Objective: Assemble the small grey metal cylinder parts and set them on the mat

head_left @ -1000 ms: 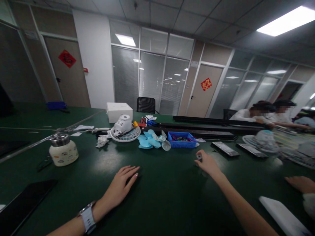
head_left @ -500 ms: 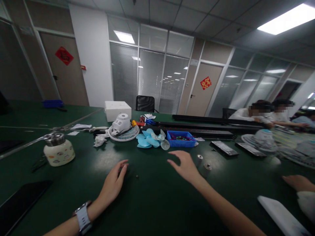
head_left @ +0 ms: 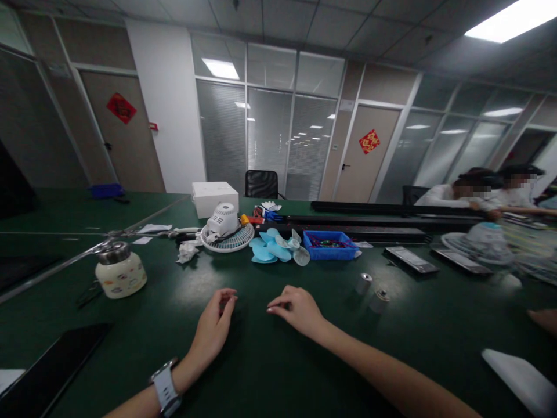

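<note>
My left hand [head_left: 214,326] rests low over the dark green table [head_left: 243,371], fingers loosely curled, with nothing visible in it. Opposite it, my right hand [head_left: 300,310] has thumb and forefinger pinched together. Whatever is between those fingertips is too small or hidden to make out. To the right of my right hand stand two small metal cylinders [head_left: 364,283]. Beyond both hands lie light-blue fan blades [head_left: 272,247] and a blue tray [head_left: 333,253] of small coloured parts.
A white fan head with its grille [head_left: 226,232], crumpled paper [head_left: 188,251] and a white box [head_left: 215,199] sit farther back. At left are a patterned jar [head_left: 120,273] and a black flat panel [head_left: 56,368]. Phone-like devices [head_left: 411,259] lie at right, where other people [head_left: 461,191] sit.
My right hand has moved left and down, closing from spread fingers to a pinch. The small dark round piece between my hands no longer shows on the table. The view has shifted slightly.
</note>
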Demonstrator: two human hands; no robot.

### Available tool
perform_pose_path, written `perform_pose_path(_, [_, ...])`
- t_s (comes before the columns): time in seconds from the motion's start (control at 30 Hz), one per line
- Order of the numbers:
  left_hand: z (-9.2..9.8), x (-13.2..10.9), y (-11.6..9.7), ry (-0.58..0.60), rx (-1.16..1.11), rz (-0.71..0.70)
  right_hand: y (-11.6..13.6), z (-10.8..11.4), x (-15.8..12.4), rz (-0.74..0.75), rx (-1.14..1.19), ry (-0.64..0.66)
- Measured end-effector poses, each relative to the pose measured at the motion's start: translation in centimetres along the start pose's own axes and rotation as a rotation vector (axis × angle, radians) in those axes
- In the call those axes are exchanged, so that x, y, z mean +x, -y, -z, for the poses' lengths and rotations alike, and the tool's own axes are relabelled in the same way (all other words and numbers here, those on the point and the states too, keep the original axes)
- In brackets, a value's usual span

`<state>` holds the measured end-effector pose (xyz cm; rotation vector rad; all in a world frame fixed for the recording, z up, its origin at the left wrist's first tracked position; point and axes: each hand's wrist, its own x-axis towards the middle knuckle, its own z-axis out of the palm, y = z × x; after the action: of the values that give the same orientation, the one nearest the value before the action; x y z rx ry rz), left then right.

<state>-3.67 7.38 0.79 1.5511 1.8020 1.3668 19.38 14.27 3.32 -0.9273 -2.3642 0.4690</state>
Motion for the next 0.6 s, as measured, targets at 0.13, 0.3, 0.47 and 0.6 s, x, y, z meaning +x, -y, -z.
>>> perform_pose_path(0.13, [0.0,0.0,-0.3,0.018,-0.008,0.020,-4.7,7.5,-2.5,-0.213,-0.168,-0.267])
perform_pose_path(0.3, [-0.1,0.0,-0.3,0.034,-0.002,0.024,-10.8,14.8,-5.3,-0.523,-0.436,-0.373])
perform_pose_path(0.47, [0.0,0.0,-0.1,0.045,0.002,0.035,-12.7,16.0,-6.4,-0.651,-0.476,-0.261])
perform_pose_path(0.6, [-0.1,0.0,0.1,0.043,0.007,0.016,-12.8,15.6,-6.7,-0.661,-0.474,-0.263])
